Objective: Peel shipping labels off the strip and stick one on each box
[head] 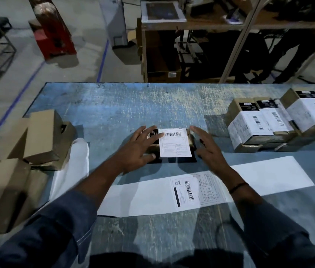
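At frame centre, on the counter [114, 105]:
Box [190, 141]: label [175, 143] on top.
Left hand [139, 149]: fingers spread, resting on box.
Right hand [207, 149]: fingers spread, holding nothing, beside box.
Strip [149, 196]: lower centre.

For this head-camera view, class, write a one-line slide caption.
Both hands flank a freshly labelled box; one label remains on the strip.

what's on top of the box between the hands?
A white shipping label with a barcode covers most of the box. A black printed patch shows at its left end, partly under the left hand fingers. The right hand is beside it.
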`<state>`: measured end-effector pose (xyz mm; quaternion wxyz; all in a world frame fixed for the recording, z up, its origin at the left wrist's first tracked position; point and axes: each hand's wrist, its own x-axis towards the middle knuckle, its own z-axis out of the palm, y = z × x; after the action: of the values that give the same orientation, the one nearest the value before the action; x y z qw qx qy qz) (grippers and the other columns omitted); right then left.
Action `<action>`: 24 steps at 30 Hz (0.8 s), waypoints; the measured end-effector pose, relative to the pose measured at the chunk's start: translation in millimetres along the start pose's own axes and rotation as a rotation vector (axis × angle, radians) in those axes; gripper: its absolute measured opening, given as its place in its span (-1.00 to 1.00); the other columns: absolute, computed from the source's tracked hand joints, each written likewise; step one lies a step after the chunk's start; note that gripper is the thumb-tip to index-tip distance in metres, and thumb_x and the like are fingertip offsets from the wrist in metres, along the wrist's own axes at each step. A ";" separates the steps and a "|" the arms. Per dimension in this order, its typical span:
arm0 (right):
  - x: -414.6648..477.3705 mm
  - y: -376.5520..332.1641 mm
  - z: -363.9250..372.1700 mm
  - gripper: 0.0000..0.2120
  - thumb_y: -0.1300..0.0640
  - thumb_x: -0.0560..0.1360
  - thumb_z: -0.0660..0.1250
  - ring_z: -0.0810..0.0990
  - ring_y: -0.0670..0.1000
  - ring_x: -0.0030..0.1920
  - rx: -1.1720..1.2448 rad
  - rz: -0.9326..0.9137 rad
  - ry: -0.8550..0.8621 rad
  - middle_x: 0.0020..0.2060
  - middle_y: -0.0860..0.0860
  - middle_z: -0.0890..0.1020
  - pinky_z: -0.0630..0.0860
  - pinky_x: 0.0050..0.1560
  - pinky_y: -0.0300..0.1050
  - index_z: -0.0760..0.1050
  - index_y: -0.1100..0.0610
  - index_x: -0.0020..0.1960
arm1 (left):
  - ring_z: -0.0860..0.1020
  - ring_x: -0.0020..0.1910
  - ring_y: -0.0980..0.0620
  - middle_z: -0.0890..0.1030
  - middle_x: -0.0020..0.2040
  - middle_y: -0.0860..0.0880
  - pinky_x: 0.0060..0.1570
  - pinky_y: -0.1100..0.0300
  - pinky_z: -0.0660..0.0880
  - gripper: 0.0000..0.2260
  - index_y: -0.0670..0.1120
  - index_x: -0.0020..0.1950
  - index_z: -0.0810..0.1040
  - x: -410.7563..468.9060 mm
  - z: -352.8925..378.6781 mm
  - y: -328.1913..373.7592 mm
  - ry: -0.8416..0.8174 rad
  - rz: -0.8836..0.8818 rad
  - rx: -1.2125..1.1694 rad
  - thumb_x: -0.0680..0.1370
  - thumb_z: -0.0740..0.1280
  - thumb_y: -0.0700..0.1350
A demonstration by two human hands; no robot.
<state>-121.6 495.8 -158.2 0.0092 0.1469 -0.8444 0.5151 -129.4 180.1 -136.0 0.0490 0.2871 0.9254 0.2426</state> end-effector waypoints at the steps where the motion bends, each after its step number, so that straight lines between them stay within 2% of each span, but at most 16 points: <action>1: -4.3 -1.7 -0.9 -0.25 0.32 0.49 0.28 0.22 0.01 0.59 -0.060 -0.026 -0.030 0.57 -0.08 0.31 0.18 0.58 0.18 0.26 -0.20 0.57 | -0.12 0.66 -0.10 -0.03 0.69 0.09 0.54 -0.04 -0.05 -0.27 0.18 0.67 0.07 -1.1 2.6 0.5 -0.046 -0.015 0.028 0.55 0.31 0.17; 2: -6.1 -3.8 -1.7 -0.23 0.28 0.50 0.33 0.15 0.01 0.62 -0.158 -0.060 -0.077 0.61 -0.09 0.23 0.14 0.59 0.20 0.20 -0.13 0.61 | -0.13 0.66 -0.12 -0.05 0.69 0.08 0.53 -0.05 -0.04 -0.21 0.19 0.67 0.03 0.4 5.8 -0.5 -0.055 -0.035 0.069 0.52 0.35 0.20; 4: -2.8 -5.2 -1.5 -0.13 0.07 0.51 0.46 -0.03 0.03 0.65 -0.413 -0.093 -0.168 0.66 -0.14 0.01 0.04 0.60 0.20 0.03 -0.11 0.66 | -0.02 0.64 -0.17 0.01 0.69 0.03 0.55 -0.11 0.08 -0.18 0.17 0.68 0.05 7.9 8.6 2.2 -0.004 -0.051 0.160 0.52 0.38 0.27; 6: 5.7 -5.1 2.1 -0.05 -0.09 0.47 0.52 -0.10 0.06 0.66 -0.590 -0.162 -0.174 0.66 -0.13 -0.10 0.05 0.58 0.17 0.01 -0.11 0.66 | 0.15 0.57 -0.20 0.18 0.65 -0.01 0.49 -0.16 0.28 -0.25 0.13 0.66 0.17 15.8 7.8 5.1 0.057 -0.039 0.206 0.54 0.42 0.15; 8: 16.4 -1.5 5.3 -0.07 -0.04 0.44 0.57 -0.01 0.08 0.65 -0.619 -0.231 -0.148 0.66 -0.10 0.02 0.18 0.56 0.24 0.12 -0.09 0.64 | 0.26 0.49 -0.16 0.31 0.58 0.01 0.36 -0.12 0.42 -0.32 0.14 0.63 0.25 20.6 5.3 5.4 0.095 -0.032 0.209 0.54 0.41 -0.01; 9: 20.6 0.2 5.8 -0.11 0.04 0.43 0.59 0.06 0.08 0.64 -0.585 -0.235 -0.145 0.65 -0.10 0.12 0.24 0.53 0.27 0.19 -0.09 0.62 | 0.27 0.46 -0.14 0.32 0.57 0.04 0.31 -0.10 0.45 -0.35 0.17 0.62 0.27 20.9 3.5 4.7 0.092 -0.030 0.205 0.55 0.39 -0.02; 11: 24.9 -0.5 5.9 -0.24 0.13 0.45 0.57 0.21 0.05 0.59 -0.473 -0.232 -0.130 0.58 -0.10 0.31 0.29 0.49 0.25 0.33 -0.08 0.56 | 0.30 0.43 -0.07 0.34 0.54 0.11 0.25 -0.06 0.47 -0.44 0.26 0.58 0.29 19.6 -2.8 0.1 0.046 -0.029 0.128 0.58 0.31 0.07; 13: 24.1 -12.5 4.3 -0.50 0.05 0.53 0.50 0.40 -0.03 0.48 -0.326 -0.226 -0.071 0.43 -0.09 0.51 0.36 0.45 0.15 0.50 -0.05 0.44 | 0.42 0.36 0.07 0.46 0.47 0.18 0.26 0.04 0.45 -0.57 0.29 0.50 0.42 17.5 -17.9 -3.1 -0.028 -0.072 -0.114 0.62 0.24 0.20; 15: 25.4 -30.4 1.0 -0.68 -0.03 0.55 0.47 0.54 -0.11 0.31 -0.184 -0.143 -0.027 0.23 -0.14 0.64 0.47 0.35 0.05 0.61 -0.06 0.30 | 0.56 0.21 0.21 0.62 0.29 0.20 0.17 0.18 0.47 -0.66 0.23 0.35 0.60 16.3 -32.8 -0.7 -0.052 -0.143 -0.319 0.62 0.28 0.26; 18: 32.4 -47.4 1.4 -0.75 -0.07 0.53 0.49 0.66 -0.09 0.15 -0.025 0.014 -0.112 0.07 -0.13 0.72 0.57 0.22 0.09 0.68 -0.02 0.16 | 0.63 0.10 0.15 0.70 0.15 0.09 0.04 0.21 0.46 -0.78 0.03 0.21 0.71 19.1 -32.8 4.9 0.071 -0.189 -0.321 0.66 0.35 0.05; 21: 34.9 -47.1 2.6 -0.73 -0.08 0.52 0.47 0.68 -0.03 0.14 0.052 0.050 -0.110 0.08 -0.09 0.72 0.59 0.20 0.15 0.68 -0.01 0.17 | 0.63 0.13 0.18 0.69 0.17 0.11 0.07 0.23 0.49 -0.80 0.04 0.24 0.68 18.4 -27.3 14.6 0.117 -0.150 -0.396 0.65 0.38 0.01; 24: 29.4 -47.2 -2.6 -0.69 0.05 0.53 0.50 0.64 -0.12 0.19 0.050 0.020 -0.208 0.16 -0.13 0.69 0.57 0.21 -0.09 0.64 0.01 0.26 | 0.60 0.21 0.25 0.64 0.26 0.21 0.16 0.32 0.51 -0.57 0.15 0.38 0.59 13.7 -23.6 19.6 0.036 -0.016 -0.360 0.52 0.53 0.11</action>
<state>-137.9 470.9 -111.1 -0.0874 0.1914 -0.8291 0.5181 -136.2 191.8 -105.3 0.0851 0.2619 0.8699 0.4092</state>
